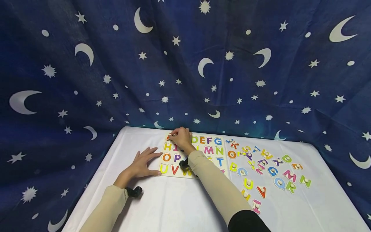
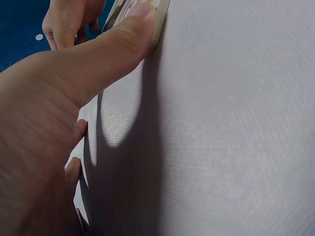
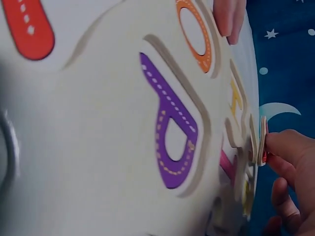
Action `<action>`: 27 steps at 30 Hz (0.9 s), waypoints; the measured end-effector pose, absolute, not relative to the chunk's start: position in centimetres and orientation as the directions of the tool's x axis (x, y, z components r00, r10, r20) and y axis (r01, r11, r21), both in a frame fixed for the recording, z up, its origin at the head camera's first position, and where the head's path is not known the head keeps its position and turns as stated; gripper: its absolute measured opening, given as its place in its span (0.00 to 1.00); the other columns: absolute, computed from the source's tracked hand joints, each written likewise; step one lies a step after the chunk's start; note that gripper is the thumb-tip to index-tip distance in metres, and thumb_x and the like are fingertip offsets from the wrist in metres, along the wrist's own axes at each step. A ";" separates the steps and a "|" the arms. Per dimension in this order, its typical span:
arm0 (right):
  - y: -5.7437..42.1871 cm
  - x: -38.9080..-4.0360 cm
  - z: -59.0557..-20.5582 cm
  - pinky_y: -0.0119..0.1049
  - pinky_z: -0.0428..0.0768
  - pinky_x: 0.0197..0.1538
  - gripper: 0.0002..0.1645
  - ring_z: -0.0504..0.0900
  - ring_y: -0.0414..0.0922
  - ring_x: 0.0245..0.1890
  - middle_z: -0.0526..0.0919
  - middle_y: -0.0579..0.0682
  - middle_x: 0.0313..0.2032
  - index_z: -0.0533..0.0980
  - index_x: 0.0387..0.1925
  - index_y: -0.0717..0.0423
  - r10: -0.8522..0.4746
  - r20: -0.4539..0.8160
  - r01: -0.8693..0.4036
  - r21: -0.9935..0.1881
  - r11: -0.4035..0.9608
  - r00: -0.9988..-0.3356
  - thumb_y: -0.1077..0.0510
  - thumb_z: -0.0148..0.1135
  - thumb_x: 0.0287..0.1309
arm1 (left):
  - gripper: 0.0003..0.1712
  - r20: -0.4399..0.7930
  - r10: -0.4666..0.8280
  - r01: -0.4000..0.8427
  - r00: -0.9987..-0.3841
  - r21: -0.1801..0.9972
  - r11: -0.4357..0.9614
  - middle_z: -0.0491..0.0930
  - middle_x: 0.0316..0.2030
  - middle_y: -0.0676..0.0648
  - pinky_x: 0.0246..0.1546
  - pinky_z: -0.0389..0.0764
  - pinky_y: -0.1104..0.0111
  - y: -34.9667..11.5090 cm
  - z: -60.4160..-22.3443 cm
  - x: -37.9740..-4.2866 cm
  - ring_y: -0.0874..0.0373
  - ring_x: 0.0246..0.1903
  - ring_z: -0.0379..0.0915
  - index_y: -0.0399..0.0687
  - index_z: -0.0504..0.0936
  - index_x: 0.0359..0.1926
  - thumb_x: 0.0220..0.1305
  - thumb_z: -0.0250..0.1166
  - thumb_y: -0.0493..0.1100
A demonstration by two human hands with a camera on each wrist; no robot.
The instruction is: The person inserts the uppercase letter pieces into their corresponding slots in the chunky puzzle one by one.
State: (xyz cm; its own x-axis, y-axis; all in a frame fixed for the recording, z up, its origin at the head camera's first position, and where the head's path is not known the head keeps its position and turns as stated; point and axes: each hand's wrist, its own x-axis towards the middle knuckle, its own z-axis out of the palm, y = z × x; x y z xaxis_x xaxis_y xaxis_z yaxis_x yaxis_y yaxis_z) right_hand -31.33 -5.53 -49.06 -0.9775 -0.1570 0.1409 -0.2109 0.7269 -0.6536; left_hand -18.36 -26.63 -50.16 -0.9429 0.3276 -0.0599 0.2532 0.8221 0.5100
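Right hand [image 1: 182, 138] at the 11 o'clock corner of the alphabet puzzle board [image 1: 214, 158]; grip pinched on a red letter piece [image 3: 264, 141], held on edge at the board's far-left slot. Left hand [image 1: 142, 165] lies flat at 9 o'clock of the board, fingers straight, thumb tip [image 2: 142, 19] pressing the board edge, holding nothing. Loose letter pieces [image 1: 268, 167] are scattered at 3 o'clock on the white desk [image 1: 174, 206], well apart from both hands. The right forearm [image 1: 214, 183] crosses the board's lower rows, hiding some letters.
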 end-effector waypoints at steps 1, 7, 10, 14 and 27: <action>-5.6 -31.3 -49.2 0.49 0.70 0.51 0.07 0.74 0.48 0.42 0.78 0.44 0.32 0.89 0.30 0.43 -0.153 0.143 -0.209 -0.644 0.736 -0.978 0.46 0.75 0.58 | 0.52 -0.059 0.328 0.254 -0.943 0.511 0.821 0.59 0.78 0.40 0.72 0.35 0.30 -26.6 -50.2 -18.3 0.35 0.79 0.42 0.57 0.74 0.72 0.47 0.80 0.65; -6.1 -31.4 -50.1 0.50 0.70 0.53 0.08 0.75 0.49 0.45 0.80 0.44 0.34 0.89 0.33 0.42 -0.130 0.126 -0.180 -0.617 0.766 -0.984 0.45 0.76 0.57 | 0.52 -0.056 0.323 0.249 -0.945 0.517 0.819 0.59 0.78 0.40 0.73 0.35 0.30 -26.5 -50.0 -18.2 0.35 0.79 0.42 0.56 0.74 0.72 0.47 0.81 0.65; -6.4 -31.4 -50.3 0.49 0.69 0.53 0.08 0.75 0.49 0.46 0.80 0.44 0.34 0.89 0.33 0.43 -0.123 0.121 -0.171 -0.623 0.763 -0.985 0.46 0.76 0.57 | 0.52 -0.060 0.320 0.245 -0.946 0.515 0.822 0.59 0.78 0.40 0.73 0.35 0.30 -26.5 -50.0 -18.1 0.35 0.79 0.42 0.57 0.74 0.72 0.47 0.81 0.65; -6.6 -31.3 -50.3 0.49 0.70 0.53 0.08 0.75 0.48 0.45 0.81 0.44 0.33 0.89 0.34 0.44 -0.110 0.121 -0.162 -0.622 0.766 -0.986 0.46 0.75 0.58 | 0.52 -0.062 0.319 0.243 -0.946 0.516 0.821 0.59 0.78 0.40 0.73 0.35 0.30 -26.4 -49.9 -18.2 0.36 0.79 0.42 0.56 0.74 0.72 0.47 0.81 0.65; -6.3 -30.9 -50.0 0.49 0.69 0.51 0.09 0.74 0.48 0.42 0.81 0.44 0.32 0.88 0.38 0.45 -0.147 0.136 -0.200 -0.620 0.759 -0.980 0.47 0.75 0.59 | 0.52 -0.061 0.318 0.244 -0.946 0.511 0.824 0.59 0.78 0.41 0.73 0.35 0.31 -26.4 -50.1 -18.3 0.36 0.79 0.42 0.57 0.74 0.72 0.47 0.81 0.65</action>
